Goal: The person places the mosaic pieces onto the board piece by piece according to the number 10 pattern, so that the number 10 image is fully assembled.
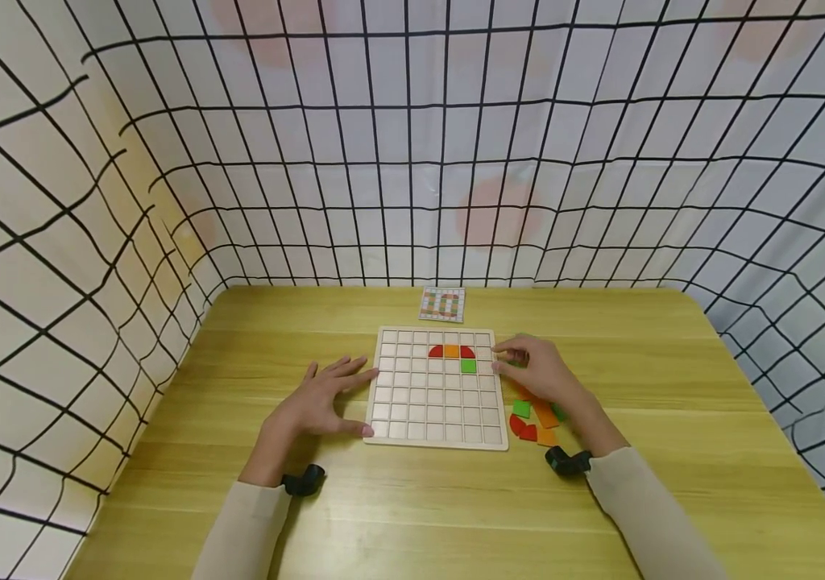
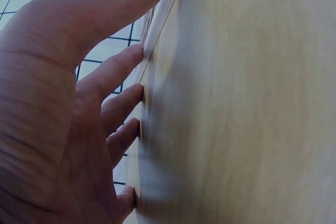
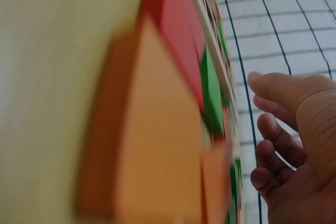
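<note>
A pale wooden grid board [image 1: 412, 411] lies flat on the table. In its upper right part sit two red rounded pieces [image 1: 436, 352] with an orange square [image 1: 452, 351] between them, and a green square [image 1: 468, 366] below the right one. My left hand [image 1: 314, 400] spreads along the board's left side, thumb at the near corner and index fingertip at the edge. Beside the right edge hovers my right hand [image 1: 543, 370], thumb and index finger apart, other fingers loosely bent. The right wrist view shows nothing between those fingers.
Loose pieces lie right of the board, partly under my right forearm: a green square [image 1: 521, 408], an orange piece [image 1: 546, 414], red ones [image 1: 517, 424] and others. A patterned card [image 1: 442, 304] lies behind the board. Black netting [image 1: 427, 161] surrounds the table's back and sides.
</note>
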Demonstrator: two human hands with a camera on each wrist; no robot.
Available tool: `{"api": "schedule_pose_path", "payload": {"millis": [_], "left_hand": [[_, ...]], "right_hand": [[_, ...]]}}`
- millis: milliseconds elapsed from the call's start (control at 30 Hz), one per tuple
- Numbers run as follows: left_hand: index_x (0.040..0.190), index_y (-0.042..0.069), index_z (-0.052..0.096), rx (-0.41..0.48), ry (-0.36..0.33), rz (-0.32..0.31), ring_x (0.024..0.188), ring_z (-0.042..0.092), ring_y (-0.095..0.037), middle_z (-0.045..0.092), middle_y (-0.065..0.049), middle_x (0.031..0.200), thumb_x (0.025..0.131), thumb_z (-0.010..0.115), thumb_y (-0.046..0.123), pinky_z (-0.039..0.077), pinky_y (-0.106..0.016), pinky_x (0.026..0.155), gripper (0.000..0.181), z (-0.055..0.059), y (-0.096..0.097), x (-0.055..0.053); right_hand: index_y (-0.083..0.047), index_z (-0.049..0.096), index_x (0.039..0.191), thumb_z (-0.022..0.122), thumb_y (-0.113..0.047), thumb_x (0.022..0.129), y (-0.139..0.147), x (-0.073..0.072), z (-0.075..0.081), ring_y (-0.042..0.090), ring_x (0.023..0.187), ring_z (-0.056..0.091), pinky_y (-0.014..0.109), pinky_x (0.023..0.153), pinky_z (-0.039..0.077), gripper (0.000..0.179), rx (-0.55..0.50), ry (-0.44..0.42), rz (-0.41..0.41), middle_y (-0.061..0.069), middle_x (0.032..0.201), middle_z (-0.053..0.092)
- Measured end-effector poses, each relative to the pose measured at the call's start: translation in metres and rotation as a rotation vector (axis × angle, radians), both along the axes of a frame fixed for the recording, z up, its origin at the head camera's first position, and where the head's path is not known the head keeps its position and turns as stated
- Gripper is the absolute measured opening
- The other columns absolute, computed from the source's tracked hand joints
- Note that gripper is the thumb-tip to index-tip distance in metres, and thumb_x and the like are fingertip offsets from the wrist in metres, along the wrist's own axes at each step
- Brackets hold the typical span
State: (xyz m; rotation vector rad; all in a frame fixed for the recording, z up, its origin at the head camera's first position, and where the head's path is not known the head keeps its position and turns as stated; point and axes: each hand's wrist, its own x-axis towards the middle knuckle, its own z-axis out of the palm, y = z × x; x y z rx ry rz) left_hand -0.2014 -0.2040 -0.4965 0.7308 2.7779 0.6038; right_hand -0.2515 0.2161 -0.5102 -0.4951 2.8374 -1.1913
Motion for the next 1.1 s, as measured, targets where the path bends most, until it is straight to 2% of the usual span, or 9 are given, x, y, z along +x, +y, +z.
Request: {"api": "schedule_pose_path", "payload": {"millis": [233, 333, 500, 633, 900, 1100], "left_hand": [[0.159, 0.035, 0.041, -0.008, 0.005, -0.001, 0.160, 0.019, -0.033, 0.026, 0.001, 0.172, 0.075, 0.078, 0.071, 0.002, -0.075, 0.122, 0.098, 0.002, 0.000, 0.000], [0.159, 0.035, 0.040, -0.011, 0.002, -0.003, 0.160, 0.019, -0.033, 0.025, 0.001, 0.172, 0.075, 0.078, 0.071, 0.002, -0.074, 0.122, 0.098, 0.003, -0.001, 0.000], [0.159, 0.036, 0.040, -0.015, -0.009, 0.003, 0.160, 0.018, -0.033, 0.025, 0.002, 0.172, 0.075, 0.078, 0.071, 0.001, -0.074, 0.123, 0.098, 0.001, 0.000, -0.001], [0.159, 0.037, 0.040, -0.015, -0.016, 0.005, 0.160, 0.018, -0.032, 0.024, 0.002, 0.172, 0.075, 0.078, 0.071, 0.000, -0.074, 0.123, 0.098, 0.000, 0.000, 0.000], [0.158, 0.035, 0.041, -0.003, -0.006, 0.002, 0.160, 0.019, -0.034, 0.026, 0.000, 0.172, 0.075, 0.078, 0.070, 0.002, -0.075, 0.122, 0.098, 0.000, 0.001, 0.000], [0.158, 0.034, 0.042, -0.002, -0.010, 0.007, 0.160, 0.018, -0.035, 0.026, 0.000, 0.172, 0.074, 0.079, 0.070, 0.001, -0.075, 0.122, 0.098, 0.001, 0.001, 0.001]], "right_hand": [[-0.010, 0.075, 0.121, 0.076, -0.026, 0.096, 0.033, 0.003, 0.004, 0.021, 0.081, 0.050, 0.031, 0.069, 0.043, 0.030, 0.012, -0.004, -0.040, 0.004, 0.092, 0.062], [-0.010, 0.075, 0.120, 0.076, -0.028, 0.095, 0.047, 0.005, 0.003, 0.021, 0.081, 0.051, 0.030, 0.069, 0.044, 0.030, 0.053, 0.013, -0.054, 0.003, 0.093, 0.063], [-0.011, 0.076, 0.117, 0.076, -0.030, 0.095, 0.067, 0.018, 0.000, 0.019, 0.081, 0.051, 0.029, 0.069, 0.044, 0.029, 0.096, 0.039, -0.054, 0.002, 0.092, 0.063], [-0.011, 0.077, 0.116, 0.077, -0.030, 0.095, 0.080, 0.031, -0.001, 0.016, 0.079, 0.050, 0.027, 0.068, 0.043, 0.029, 0.129, 0.093, -0.043, -0.002, 0.089, 0.061], [-0.011, 0.075, 0.116, 0.079, -0.033, 0.092, 0.096, 0.060, 0.002, 0.015, 0.080, 0.049, 0.025, 0.068, 0.042, 0.033, 0.117, 0.057, -0.039, -0.003, 0.090, 0.061], [-0.015, 0.074, 0.119, 0.078, -0.038, 0.093, 0.103, 0.070, -0.004, 0.013, 0.084, 0.051, 0.024, 0.070, 0.044, 0.035, 0.089, -0.032, -0.047, -0.002, 0.094, 0.062]]}}
